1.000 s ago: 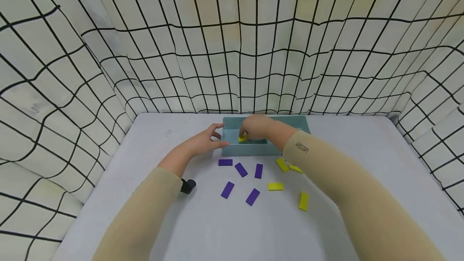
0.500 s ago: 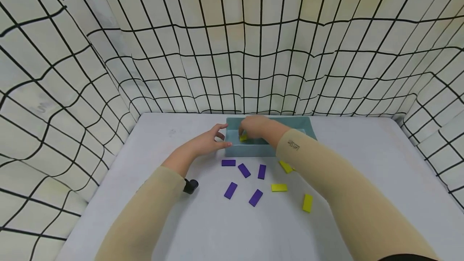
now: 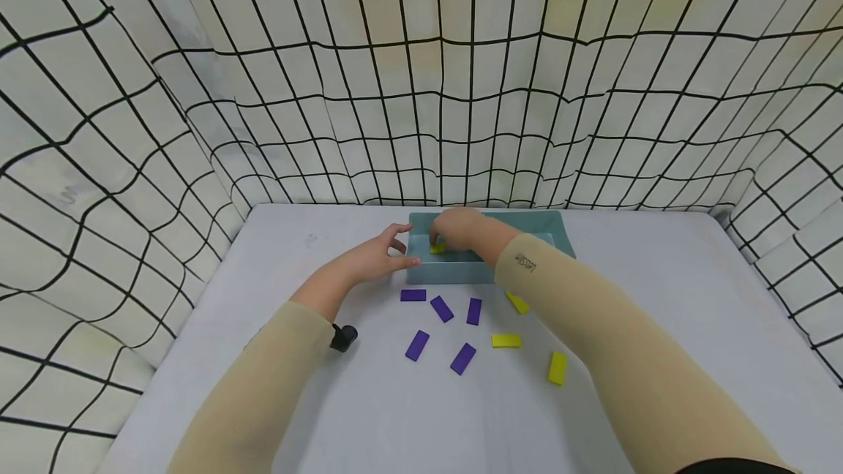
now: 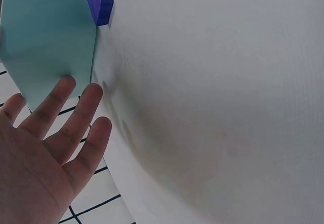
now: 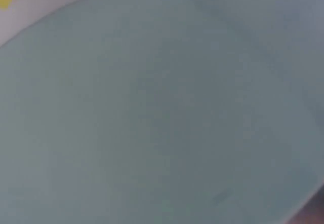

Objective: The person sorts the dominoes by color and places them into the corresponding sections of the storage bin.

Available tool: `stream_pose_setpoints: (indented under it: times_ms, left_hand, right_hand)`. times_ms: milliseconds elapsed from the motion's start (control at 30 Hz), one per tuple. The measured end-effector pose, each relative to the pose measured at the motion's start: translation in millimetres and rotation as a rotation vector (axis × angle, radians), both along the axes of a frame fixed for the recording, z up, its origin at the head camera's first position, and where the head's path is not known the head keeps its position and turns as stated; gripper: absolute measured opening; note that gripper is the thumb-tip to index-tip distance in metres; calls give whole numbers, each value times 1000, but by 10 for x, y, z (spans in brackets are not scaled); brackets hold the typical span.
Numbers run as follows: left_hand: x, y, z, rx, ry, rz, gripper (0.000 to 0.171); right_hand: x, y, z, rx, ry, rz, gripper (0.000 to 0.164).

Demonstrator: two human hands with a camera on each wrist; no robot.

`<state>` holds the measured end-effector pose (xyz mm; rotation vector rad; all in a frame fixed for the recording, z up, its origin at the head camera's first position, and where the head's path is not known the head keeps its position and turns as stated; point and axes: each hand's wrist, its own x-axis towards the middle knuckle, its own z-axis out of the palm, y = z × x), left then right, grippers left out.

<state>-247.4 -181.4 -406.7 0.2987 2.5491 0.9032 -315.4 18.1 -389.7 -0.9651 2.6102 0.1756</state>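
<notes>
A teal rectangular box (image 3: 454,273) stands near the far edge of the white table. My right hand (image 3: 459,228) reaches down inside its left part and pinches a small yellow block (image 3: 437,248), mostly covered by the fingers. At the box's left end, my left hand (image 3: 375,257) touches the wall, thumb at the front corner and index finger towards the back. The left wrist view shows its other fingers (image 4: 83,112) spread and fairly straight beside the teal wall (image 4: 48,41). The right wrist view is filled by a blurred teal wall (image 5: 152,107); the right fingers' grip is hidden there.
Several purple blocks (image 3: 442,309) lie scattered before the box. To their right are yellow blocks (image 3: 506,341), one (image 3: 516,303) partly behind the right sleeve. A black device (image 3: 344,338) sits at the left wrist. Black netting (image 3: 461,93) over white walls surrounds the table.
The right hand has shifted slightly left inside the box with the yellow block. The left hand stays at the box's left end. The whole view has swayed a little.
</notes>
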Motion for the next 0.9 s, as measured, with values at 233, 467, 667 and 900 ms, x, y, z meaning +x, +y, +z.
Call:
stream_pose_setpoints:
  times_ms: [233, 467, 667, 900]
  left_hand:
    - [-4, 11, -1, -6, -5, 1, 86]
    - [16, 27, 50, -1, -18, 5, 86]
    - [10, 29, 36, -1, -18, 5, 85]
    - [6, 25, 33, -2, -17, 7, 84]
  right_hand:
    - [21, 45, 10, -39, -8, -16, 34]
    - [30, 136, 90, -128, -36, -25, 35]
    - [72, 232, 215, -206, -46, -33, 38]
    - [170, 401, 303, -253, -49, -44, 40]
